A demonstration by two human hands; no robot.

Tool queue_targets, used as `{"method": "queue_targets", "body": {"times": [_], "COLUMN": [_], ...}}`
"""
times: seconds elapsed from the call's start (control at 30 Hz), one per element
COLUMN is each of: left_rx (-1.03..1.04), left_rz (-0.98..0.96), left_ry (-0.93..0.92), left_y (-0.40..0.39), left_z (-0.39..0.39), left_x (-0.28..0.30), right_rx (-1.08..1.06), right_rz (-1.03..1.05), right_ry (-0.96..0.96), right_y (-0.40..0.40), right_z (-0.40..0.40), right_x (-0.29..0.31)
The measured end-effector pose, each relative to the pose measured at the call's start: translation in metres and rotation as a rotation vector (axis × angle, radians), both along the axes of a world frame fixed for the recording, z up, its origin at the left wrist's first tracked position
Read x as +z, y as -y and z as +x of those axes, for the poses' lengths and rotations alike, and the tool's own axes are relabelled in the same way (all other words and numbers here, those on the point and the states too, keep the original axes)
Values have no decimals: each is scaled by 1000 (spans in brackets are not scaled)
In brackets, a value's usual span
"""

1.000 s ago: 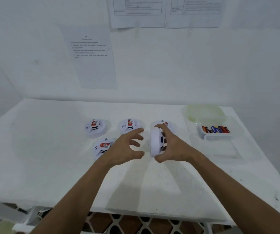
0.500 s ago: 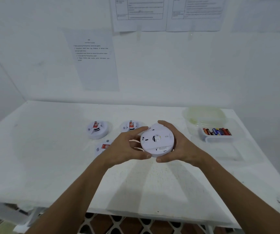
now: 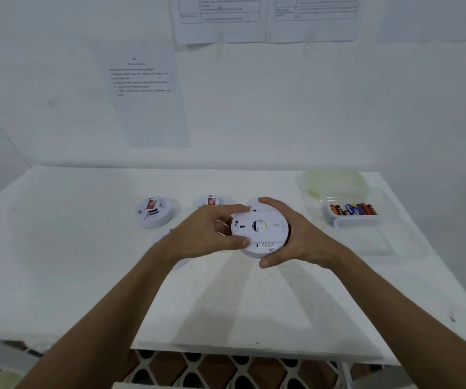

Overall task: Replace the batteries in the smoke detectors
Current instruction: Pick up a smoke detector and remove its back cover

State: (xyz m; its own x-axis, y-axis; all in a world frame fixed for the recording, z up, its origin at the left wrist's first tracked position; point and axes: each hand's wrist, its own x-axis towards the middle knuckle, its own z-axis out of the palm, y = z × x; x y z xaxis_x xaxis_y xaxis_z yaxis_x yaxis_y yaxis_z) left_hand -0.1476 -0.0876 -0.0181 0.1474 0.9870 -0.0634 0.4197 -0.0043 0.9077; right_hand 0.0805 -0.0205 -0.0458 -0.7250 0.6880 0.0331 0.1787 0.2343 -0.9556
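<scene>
While both hands grip smoke detector (image 3: 258, 230), left hand (image 3: 209, 234), right hand (image 3: 296, 237), label unreadable

A round white smoke detector (image 3: 259, 230) is held above the desk (image 3: 58, 276), its flat back facing up, gripped at its rim by both hands. Two more detectors (image 3: 154, 212) (image 3: 210, 201) lie on the desk behind, with red-labelled batteries showing. Loose batteries (image 3: 352, 209) fill a clear container at right.

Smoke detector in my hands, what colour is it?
White, seen in the head view: smoke detector.
</scene>
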Motion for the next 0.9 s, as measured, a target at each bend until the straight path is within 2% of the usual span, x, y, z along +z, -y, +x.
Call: {"method": "queue_targets", "body": {"times": [0.27, 0.53, 0.67, 0.9], "left_rx": [70, 134, 183, 115], "left_rz": [41, 118, 113, 88], "left_ry": [-18, -182, -205, -177], "left_y": [-13, -23, -27, -28], "left_z": [41, 85, 101, 113], "left_x": [-4, -4, -7, -3], "right_rx": [-84, -117, -126, -71], "right_rz": [43, 81, 100, 47], "right_ry": [-65, -67, -63, -37], "right_y": [-4, -18, -25, -40], "right_z": [34, 68, 79, 96], "right_x": [-2, -2, -7, -6]}}
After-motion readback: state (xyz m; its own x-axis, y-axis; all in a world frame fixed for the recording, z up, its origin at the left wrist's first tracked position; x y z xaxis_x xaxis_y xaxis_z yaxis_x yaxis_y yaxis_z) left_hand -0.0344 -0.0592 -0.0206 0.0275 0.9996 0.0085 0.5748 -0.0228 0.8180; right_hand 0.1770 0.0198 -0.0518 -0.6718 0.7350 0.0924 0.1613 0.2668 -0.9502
